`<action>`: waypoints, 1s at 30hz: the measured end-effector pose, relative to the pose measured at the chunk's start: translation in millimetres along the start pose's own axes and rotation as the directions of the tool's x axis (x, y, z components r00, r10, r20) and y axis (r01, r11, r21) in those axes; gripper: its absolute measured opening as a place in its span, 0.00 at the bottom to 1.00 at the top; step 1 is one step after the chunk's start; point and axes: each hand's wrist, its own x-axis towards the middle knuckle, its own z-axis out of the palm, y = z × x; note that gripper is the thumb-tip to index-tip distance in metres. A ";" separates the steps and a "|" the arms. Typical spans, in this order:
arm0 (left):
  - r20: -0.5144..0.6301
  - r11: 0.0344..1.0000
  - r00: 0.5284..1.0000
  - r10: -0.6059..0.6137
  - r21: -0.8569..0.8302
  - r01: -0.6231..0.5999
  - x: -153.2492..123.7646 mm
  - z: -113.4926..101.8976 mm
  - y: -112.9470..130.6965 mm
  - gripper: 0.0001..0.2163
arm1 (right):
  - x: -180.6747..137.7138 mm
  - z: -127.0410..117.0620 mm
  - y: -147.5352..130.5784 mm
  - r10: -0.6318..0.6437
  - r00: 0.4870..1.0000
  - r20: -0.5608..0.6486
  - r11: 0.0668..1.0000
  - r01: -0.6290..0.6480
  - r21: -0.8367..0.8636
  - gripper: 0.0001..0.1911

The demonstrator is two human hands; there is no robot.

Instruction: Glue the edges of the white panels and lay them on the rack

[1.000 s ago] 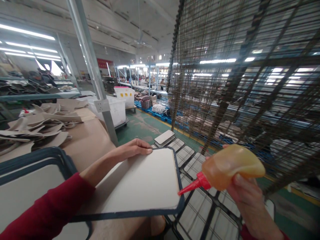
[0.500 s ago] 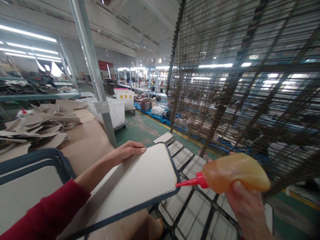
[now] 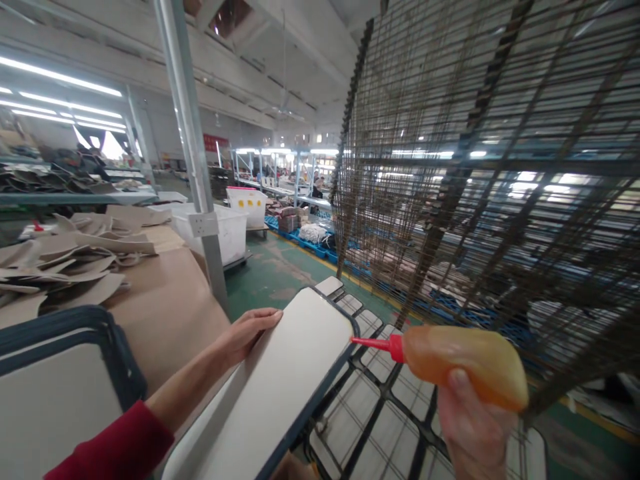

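Note:
My left hand (image 3: 257, 330) grips the left edge of a white panel with rounded corners and a dark blue rim (image 3: 295, 360). The panel is tilted, its fingers-side edge raised. In my right hand (image 3: 473, 417) is a squeeze bottle (image 3: 463, 363) of amber liquid, lying nearly level, thumb on its side. Its red nozzle (image 3: 377, 343) points left, with the tip at the panel's right-hand rim near the far corner. Whether liquid is coming out I cannot tell. More dark-rimmed white panels (image 3: 60, 393) are stacked at the lower left.
Several similar panels lie on a wire rack (image 3: 385, 393) below the bottle. Tall wire mesh racks (image 3: 440, 167) rise at the right. Leather-like offcuts (image 3: 75, 260) lie on a brown-covered table (image 3: 165, 280). A metal post (image 3: 187, 133) and white bins (image 3: 227, 233) stand beyond.
The panel has turned, its far end swinging left and its rim running more steeply away from me. The nozzle tip has shifted up along the rim, the bottle moving slightly left.

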 end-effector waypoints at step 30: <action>0.031 0.969 0.999 0.016 -0.248 -0.008 -20.7 -20.3 -44.7 0.19 | 11.2 42.2 8.2 0.179 0.979 0.098 0.978 -0.188 0.090 0.19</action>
